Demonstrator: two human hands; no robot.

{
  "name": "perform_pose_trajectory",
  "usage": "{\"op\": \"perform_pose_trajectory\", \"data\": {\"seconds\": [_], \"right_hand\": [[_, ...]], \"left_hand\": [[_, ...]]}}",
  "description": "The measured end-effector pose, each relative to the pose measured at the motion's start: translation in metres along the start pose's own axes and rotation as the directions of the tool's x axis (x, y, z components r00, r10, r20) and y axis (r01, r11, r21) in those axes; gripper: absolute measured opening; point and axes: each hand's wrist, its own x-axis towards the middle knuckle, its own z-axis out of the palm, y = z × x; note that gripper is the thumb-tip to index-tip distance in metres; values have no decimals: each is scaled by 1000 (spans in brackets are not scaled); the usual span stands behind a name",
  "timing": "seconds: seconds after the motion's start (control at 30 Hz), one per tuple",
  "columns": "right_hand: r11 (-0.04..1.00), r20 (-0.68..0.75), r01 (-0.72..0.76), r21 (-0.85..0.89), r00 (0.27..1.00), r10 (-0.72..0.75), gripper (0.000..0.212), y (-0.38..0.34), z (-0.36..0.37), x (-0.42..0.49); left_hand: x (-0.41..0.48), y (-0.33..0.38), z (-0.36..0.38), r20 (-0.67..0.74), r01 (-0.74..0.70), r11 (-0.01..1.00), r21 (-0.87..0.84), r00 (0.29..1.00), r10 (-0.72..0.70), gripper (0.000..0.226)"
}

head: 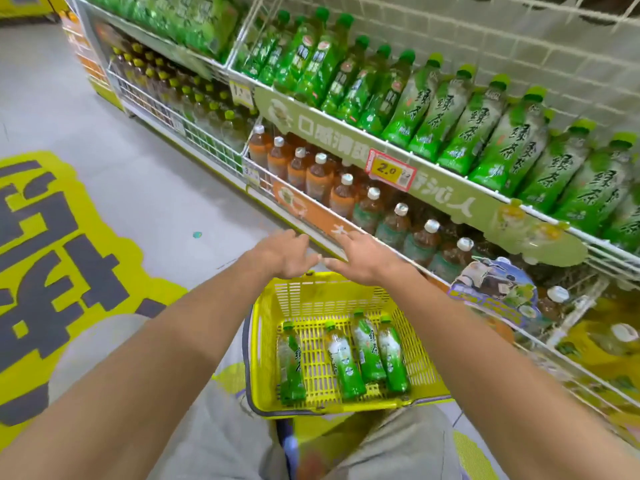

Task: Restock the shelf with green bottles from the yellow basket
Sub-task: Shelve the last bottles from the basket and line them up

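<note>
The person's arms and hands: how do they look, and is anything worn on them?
The left arm and the right arm are bare, with no sleeve in view. The left hand and the right hand have no gloves; I see no watch, bracelet or ring.

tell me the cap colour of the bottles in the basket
Green, on all four bottles in the yellow basket; head view shows it.

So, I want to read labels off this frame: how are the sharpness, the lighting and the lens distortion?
Head view: wide-angle bend tilts and curves the shelf front; light even, no hard shadows; green bottles in the yellow basket fairly sharp; left hand and right hand slightly soft; picture's lower right corner smeared.
</note>
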Motion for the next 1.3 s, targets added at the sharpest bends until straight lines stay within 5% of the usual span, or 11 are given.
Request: {"op": "perform_pose_trajectory", "data": {"seconds": [0.43, 0.67, 1.0, 1.3], "right_hand": [[994, 376, -91, 62, 925, 61, 71, 25, 202, -1], [990, 433, -109, 92, 900, 59, 63, 45, 243, 17], [971, 383, -220, 89, 908, 171, 48, 59, 291, 37], [927, 404, -350, 139, 874, 269, 61, 60, 293, 48]], "left_hand": [[35, -13, 199, 379, 176, 981, -82, 916, -133, 64], [58, -28, 257, 472, 248, 964, -95, 864, -176, 69], [68, -24, 291, 333, 404, 873, -273, 891, -308, 21], [75, -15, 299, 312, 526, 778, -345, 846, -433, 35]]}}
